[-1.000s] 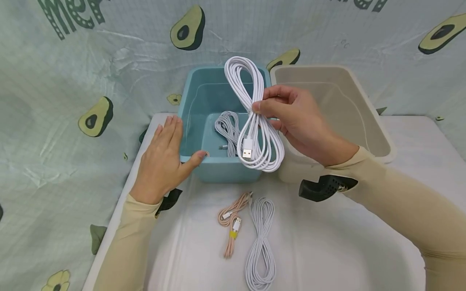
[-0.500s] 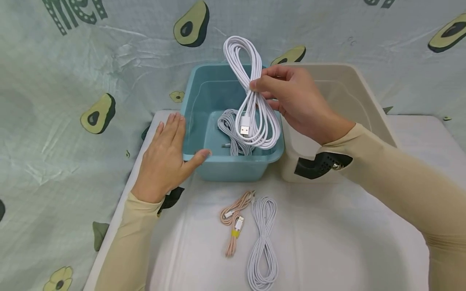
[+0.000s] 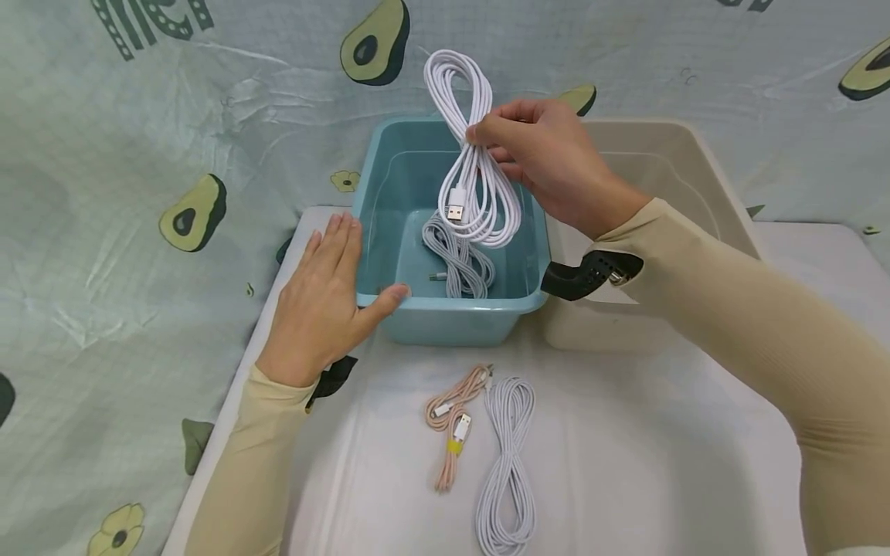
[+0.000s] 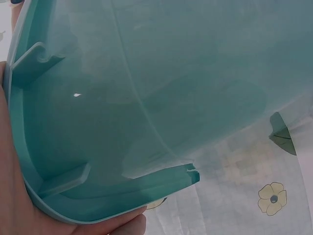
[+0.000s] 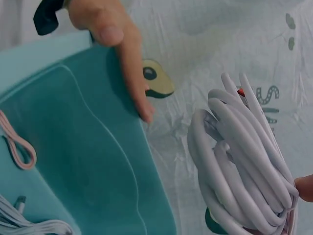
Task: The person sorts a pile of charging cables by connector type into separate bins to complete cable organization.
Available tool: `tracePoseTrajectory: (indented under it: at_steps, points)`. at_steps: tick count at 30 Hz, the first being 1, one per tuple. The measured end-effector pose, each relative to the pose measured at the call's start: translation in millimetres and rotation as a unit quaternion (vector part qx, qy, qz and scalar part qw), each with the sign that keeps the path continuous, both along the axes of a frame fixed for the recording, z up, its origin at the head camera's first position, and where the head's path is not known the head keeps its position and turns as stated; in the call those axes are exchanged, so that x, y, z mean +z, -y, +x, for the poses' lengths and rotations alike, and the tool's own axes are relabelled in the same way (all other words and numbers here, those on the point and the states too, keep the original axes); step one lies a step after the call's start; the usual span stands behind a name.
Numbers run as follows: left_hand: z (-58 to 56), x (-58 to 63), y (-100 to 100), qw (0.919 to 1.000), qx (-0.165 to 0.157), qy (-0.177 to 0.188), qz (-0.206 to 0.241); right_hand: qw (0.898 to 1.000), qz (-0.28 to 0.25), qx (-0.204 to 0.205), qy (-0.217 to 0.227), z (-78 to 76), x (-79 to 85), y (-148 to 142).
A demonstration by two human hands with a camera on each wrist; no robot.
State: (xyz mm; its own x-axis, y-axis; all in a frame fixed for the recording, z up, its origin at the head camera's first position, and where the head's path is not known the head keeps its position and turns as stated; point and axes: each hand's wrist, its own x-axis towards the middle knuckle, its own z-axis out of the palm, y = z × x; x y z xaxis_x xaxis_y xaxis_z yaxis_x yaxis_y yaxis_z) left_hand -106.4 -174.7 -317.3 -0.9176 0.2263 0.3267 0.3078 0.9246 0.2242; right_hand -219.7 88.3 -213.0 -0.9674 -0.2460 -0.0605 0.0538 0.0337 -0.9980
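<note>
My right hand point(image 3: 556, 162) pinches a coiled white USB cable point(image 3: 495, 207) at its tied middle, high over the blue bin point(image 3: 452, 306). Its upper loop rises above the bin's far rim, and the USB plug point(image 3: 455, 210) hangs on the near side. My left hand point(image 3: 313, 301) rests along the bin's left wall with straight fingers, its thumb on the front rim. Inside the bin lies a bundled grey-white cable point(image 3: 464, 266). The right wrist view also shows a pink cable loop point(image 5: 22, 152) in the bin.
A beige bin point(image 3: 684, 177) stands against the right side of the blue one. In front, on the white table, lie a pink cable point(image 3: 445, 409) with a yellow tie and a long white cable bundle point(image 3: 511, 471). A patterned sheet point(image 3: 104, 232) hangs behind.
My right hand has carried the white USB cable upward and away, from the bin's front rim toward its back, slightly left. My left hand stays at the blue bin's corner.
</note>
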Motion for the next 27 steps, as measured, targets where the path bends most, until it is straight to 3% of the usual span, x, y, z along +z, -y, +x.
tracePoseTrajectory:
  at_steps: [14,27]
  points:
    - [0.4,-0.6,1,1.0,0.001,0.003,0.002,0.998,0.067,0.014,-0.006,-28.6,-15.1,10]
    - [-1.2,-2.5,0,1.0,0.004,-0.004,-0.002,0.987,0.152,0.048,0.033,-46.9,-38.8,18]
